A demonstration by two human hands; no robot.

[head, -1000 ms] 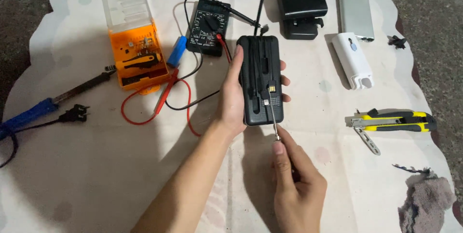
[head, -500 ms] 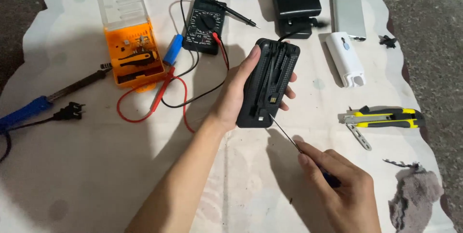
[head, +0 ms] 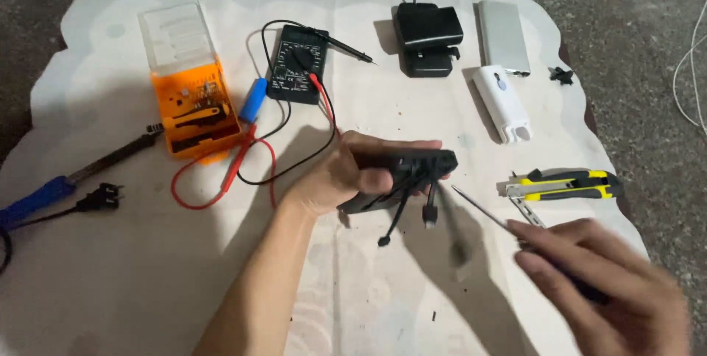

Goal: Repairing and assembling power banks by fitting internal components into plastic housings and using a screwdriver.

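Above cloth [head: 103,268] | left hand [head: 340,179] grip clasps power bank [head: 406,172] | right hand [head: 611,290] grip pinches screwdriver [head: 482,209]

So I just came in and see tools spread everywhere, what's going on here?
A person sits over a white cloth laid with tools. Their left hand grips a black power bank tipped on edge, its short built-in cables dangling. Their right hand holds a thin screwdriver, tip pointing toward the power bank but not touching it. A multimeter, an orange bit case, a soldering iron and a yellow utility knife lie around.
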